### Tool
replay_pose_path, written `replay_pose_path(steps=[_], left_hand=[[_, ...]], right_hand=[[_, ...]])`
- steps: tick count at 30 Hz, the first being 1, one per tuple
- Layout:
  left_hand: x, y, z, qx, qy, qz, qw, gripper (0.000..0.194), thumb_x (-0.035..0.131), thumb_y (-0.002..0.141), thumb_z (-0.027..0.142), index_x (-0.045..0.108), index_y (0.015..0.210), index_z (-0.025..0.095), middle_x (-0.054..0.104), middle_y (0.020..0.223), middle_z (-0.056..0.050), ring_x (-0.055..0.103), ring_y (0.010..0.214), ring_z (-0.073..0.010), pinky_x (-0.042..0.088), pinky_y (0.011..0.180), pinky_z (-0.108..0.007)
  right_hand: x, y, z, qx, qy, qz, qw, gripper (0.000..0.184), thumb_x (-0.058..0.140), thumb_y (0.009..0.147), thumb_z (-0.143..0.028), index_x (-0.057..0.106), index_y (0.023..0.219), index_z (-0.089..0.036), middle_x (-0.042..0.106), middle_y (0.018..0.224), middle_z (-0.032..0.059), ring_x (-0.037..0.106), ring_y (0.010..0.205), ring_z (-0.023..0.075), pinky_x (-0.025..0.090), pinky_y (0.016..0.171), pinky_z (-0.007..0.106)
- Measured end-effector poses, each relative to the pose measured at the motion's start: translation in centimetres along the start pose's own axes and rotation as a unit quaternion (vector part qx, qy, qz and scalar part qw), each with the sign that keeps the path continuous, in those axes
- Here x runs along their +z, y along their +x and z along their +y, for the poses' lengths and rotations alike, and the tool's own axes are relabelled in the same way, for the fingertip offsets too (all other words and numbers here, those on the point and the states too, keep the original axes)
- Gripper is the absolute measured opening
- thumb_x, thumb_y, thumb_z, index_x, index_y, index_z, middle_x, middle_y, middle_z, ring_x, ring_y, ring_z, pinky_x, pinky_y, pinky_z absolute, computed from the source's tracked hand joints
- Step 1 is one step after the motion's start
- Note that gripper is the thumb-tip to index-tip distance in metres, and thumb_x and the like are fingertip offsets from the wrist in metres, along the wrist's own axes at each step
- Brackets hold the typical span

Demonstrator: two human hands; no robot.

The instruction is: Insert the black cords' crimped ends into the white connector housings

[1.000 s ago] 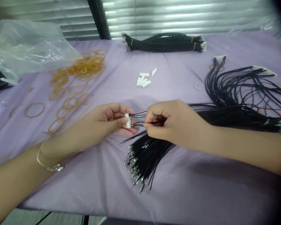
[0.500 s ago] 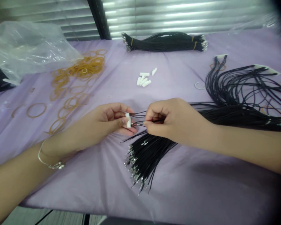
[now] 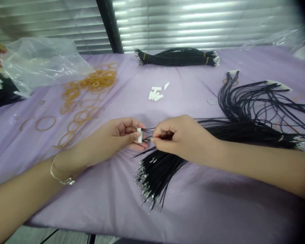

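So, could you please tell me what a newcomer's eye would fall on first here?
Probably the centre, where the left hand holds a white plug and the right hand pinches thin black wire beside it. Next, the thick black bundle with shiny tips, fanned out below them. Then the heap of orange rubber bands, further left.

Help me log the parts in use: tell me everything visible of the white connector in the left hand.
The connector is a small, white, oblong block, apparently plastic. The left hand holds it above the bench, the thumb covering part of it. Its long side runs roughly up and down the picture. Thin dark wires extend from its right side toward the right hand. Its slots are too small to make out, so how firmly the wires sit is unclear.
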State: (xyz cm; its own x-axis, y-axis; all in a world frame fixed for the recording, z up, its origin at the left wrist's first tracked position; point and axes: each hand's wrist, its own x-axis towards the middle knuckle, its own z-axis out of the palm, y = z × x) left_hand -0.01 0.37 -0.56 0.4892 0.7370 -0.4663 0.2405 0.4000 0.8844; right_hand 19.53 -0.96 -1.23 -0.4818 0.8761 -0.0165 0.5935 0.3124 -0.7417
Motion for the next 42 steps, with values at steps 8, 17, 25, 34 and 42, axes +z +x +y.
replay_pose_path(steps=[8, 17, 25, 34, 42], left_hand=[[0.3, -0.6, -0.4, 0.023, -0.023, 0.011, 0.999, 0.015, 0.058, 0.084, 0.018, 0.055, 0.099, 0.014, 0.066, 0.086, 0.0, 0.068, 0.078, -0.0116, 0.056, 0.073, -0.017], [0.6, -0.6, -0.5, 0.038, -0.032, 0.031, 0.998, 0.014, 0.06, 0.083, 0.018, 0.055, 0.096, 0.014, 0.065, 0.083, 0.002, 0.068, 0.077, -0.0105, 0.056, 0.072, -0.015], [0.8, -0.7, -0.8, 0.069, -0.056, 0.041, 0.995, 0.015, 0.058, 0.085, 0.019, 0.054, 0.099, 0.014, 0.067, 0.087, 0.001, 0.067, 0.078, -0.0099, 0.056, 0.074, -0.017], [0.9, -0.7, -0.8, 0.069, -0.065, 0.033, 0.995, 0.015, 0.06, 0.084, 0.02, 0.054, 0.096, 0.016, 0.065, 0.083, 0.002, 0.068, 0.078, -0.0107, 0.056, 0.072, -0.015], [0.9, -0.8, -0.9, 0.07, -0.089, 0.038, 0.993, 0.016, 0.061, 0.082, 0.017, 0.055, 0.096, 0.015, 0.064, 0.082, 0.003, 0.067, 0.075, -0.0091, 0.055, 0.071, -0.015]], right_hand=[[-0.4, 0.1, -0.3, 0.011, -0.005, -0.044, 0.999, 0.018, 0.048, 0.077, -0.023, 0.062, 0.067, -0.017, 0.057, 0.06, -0.0057, 0.045, 0.054, 0.0034, 0.031, 0.05, 0.019], [-0.4, -0.1, -0.5, 0.021, -0.03, -0.037, 0.999, 0.021, 0.048, 0.08, -0.028, 0.062, 0.068, -0.017, 0.057, 0.059, -0.0061, 0.045, 0.053, 0.0032, 0.031, 0.05, 0.02], [-0.5, -0.3, -0.5, 0.02, -0.025, -0.023, 0.999, 0.023, 0.048, 0.083, -0.032, 0.061, 0.071, -0.017, 0.051, 0.057, -0.0063, 0.041, 0.052, 0.0023, 0.03, 0.049, 0.018], [-1.0, -0.4, -0.7, 0.049, 0.007, -0.037, 0.998, 0.025, 0.05, 0.083, -0.034, 0.061, 0.068, -0.017, 0.049, 0.054, -0.0054, 0.038, 0.05, 0.0029, 0.028, 0.045, 0.017], [-0.6, -0.6, -0.7, 0.05, -0.004, -0.032, 0.998, 0.022, 0.05, 0.083, -0.035, 0.063, 0.074, -0.019, 0.056, 0.061, -0.0055, 0.043, 0.055, 0.0042, 0.031, 0.051, 0.019]])
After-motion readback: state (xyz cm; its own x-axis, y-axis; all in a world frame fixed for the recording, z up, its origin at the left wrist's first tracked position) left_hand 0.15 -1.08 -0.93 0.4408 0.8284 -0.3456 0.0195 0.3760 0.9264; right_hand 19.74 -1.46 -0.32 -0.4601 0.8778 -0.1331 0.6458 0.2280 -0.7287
